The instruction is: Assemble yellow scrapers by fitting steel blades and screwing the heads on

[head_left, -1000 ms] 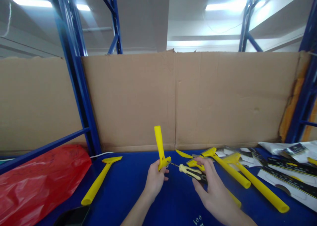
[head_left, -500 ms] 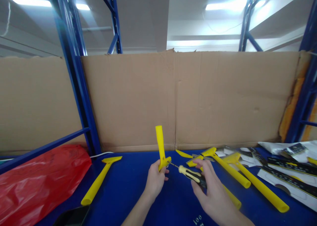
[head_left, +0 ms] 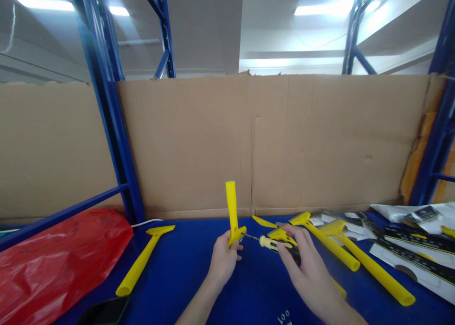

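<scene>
My left hand [head_left: 223, 258] grips a yellow scraper [head_left: 232, 206] by its head, with the hollow handle pointing up. My right hand [head_left: 309, 263] is closed round a screwdriver [head_left: 275, 244] with a cream and black handle. The screwdriver's shaft points left, and its tip meets the scraper's head near my left fingers. Whether the tip sits in a screw is too small to tell. Behind my right hand lie yellow scraper pieces, partly hidden by it.
One yellow scraper [head_left: 140, 263] lies at the left beside a red plastic bag [head_left: 67, 263] and a dark phone-like object [head_left: 104, 311]. More scrapers [head_left: 378, 270] and printed packaging [head_left: 419, 263] lie at the right. A cardboard wall [head_left: 192, 144] stands behind the blue table [head_left: 170, 277].
My right hand has shifted slightly up and right, its fingers now closer round the screwdriver handle. The held scraper has moved a little right and stands more upright.
</scene>
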{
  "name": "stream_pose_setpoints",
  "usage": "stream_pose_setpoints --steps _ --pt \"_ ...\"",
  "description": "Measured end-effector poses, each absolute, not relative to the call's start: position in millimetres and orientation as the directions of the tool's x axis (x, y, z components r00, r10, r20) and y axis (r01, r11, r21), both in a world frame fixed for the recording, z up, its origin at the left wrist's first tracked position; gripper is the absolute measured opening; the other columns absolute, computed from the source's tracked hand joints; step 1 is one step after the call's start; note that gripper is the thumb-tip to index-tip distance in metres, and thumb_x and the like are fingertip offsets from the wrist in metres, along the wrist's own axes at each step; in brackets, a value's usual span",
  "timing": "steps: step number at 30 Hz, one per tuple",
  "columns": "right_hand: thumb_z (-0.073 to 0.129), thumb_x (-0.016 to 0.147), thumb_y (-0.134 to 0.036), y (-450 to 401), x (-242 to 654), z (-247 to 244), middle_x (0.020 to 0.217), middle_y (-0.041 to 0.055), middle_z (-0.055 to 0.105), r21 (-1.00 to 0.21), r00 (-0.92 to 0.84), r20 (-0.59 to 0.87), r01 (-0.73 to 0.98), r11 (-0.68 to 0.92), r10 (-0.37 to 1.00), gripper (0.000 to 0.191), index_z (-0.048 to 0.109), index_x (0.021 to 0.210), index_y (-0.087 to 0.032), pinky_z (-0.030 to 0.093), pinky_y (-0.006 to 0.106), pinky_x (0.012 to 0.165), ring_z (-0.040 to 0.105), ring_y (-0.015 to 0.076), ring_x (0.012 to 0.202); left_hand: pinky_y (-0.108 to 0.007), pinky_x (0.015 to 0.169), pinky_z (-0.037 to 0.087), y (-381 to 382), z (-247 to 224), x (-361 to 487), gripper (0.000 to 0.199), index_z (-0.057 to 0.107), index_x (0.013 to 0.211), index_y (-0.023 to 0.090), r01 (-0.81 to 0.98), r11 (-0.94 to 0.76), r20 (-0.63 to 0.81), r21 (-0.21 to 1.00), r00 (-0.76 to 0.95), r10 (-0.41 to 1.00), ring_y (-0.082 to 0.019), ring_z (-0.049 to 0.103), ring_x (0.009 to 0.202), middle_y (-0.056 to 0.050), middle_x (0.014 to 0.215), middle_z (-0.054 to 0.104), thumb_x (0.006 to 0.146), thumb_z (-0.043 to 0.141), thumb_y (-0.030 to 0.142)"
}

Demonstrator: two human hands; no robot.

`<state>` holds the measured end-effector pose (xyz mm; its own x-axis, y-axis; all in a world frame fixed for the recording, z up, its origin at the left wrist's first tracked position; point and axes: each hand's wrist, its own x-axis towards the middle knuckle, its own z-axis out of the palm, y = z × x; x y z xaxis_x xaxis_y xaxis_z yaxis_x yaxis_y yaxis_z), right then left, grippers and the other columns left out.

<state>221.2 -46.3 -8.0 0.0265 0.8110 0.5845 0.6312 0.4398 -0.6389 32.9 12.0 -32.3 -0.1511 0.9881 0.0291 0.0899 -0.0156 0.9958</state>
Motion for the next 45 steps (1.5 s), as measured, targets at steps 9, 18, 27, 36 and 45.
stream_pose_setpoints --steps 9,18,27,36,45 --pt "0.046 0.087 -0.035 -47 221 -6 0.081 0.0037 0.067 -0.547 -0.087 0.576 0.698 0.462 0.813 0.016 0.058 0.089 -0.024 0.051 0.029 0.064 0.065 0.0207 0.073 -0.020 0.047 0.050 9 -25 33 0.024 0.062 0.099 0.008 0.083 0.016 -0.002 0.996 -0.168 0.986 -0.015 0.063 0.069 -0.012 0.094 0.065 0.076 0.055 0.003" --pt "0.044 0.087 -0.035 -50 219 -6 0.092 0.0063 0.065 -0.563 -0.056 0.576 0.697 0.445 0.816 0.022 0.053 0.103 -0.023 0.052 0.028 0.066 0.065 0.0196 0.079 -0.021 0.049 0.051 11 -30 32 0.027 0.062 0.102 0.007 0.123 -0.023 0.039 0.992 -0.132 0.990 -0.017 0.064 0.073 -0.012 0.095 0.065 0.076 0.054 0.005" --pt "0.043 0.087 -0.031 -48 221 -3 0.073 0.0018 0.068 -0.512 -0.148 0.536 0.726 0.459 0.831 0.016 0.057 0.084 -0.024 0.046 0.026 0.058 0.064 0.0193 0.066 -0.018 0.046 0.049 12 -31 32 0.030 0.059 0.105 0.006 0.121 -0.015 0.032 0.992 -0.141 0.990 -0.014 0.063 0.070 -0.012 0.095 0.064 0.077 0.052 0.004" --pt "0.047 0.084 -0.036 -48 214 -12 0.077 0.0033 0.069 -0.552 -0.119 0.460 0.738 0.388 0.880 0.024 0.056 0.102 -0.023 0.048 0.028 0.060 0.066 0.0212 0.070 -0.018 0.045 0.049 11 -31 32 0.028 0.058 0.105 0.007 0.131 -0.030 0.048 0.991 -0.142 0.989 -0.014 0.063 0.070 -0.013 0.098 0.063 0.079 0.048 0.005" --pt "0.046 0.082 -0.034 -48 216 -4 0.059 -0.0013 0.062 -0.680 -0.140 0.351 0.641 0.355 0.926 0.016 0.058 0.085 -0.024 0.039 0.026 0.048 0.057 0.0169 0.052 -0.016 0.045 0.048 12 -33 33 0.027 0.060 0.102 0.009 0.137 -0.050 0.067 0.989 -0.117 0.991 -0.013 0.062 0.070 -0.010 0.093 0.063 0.080 0.045 0.003"
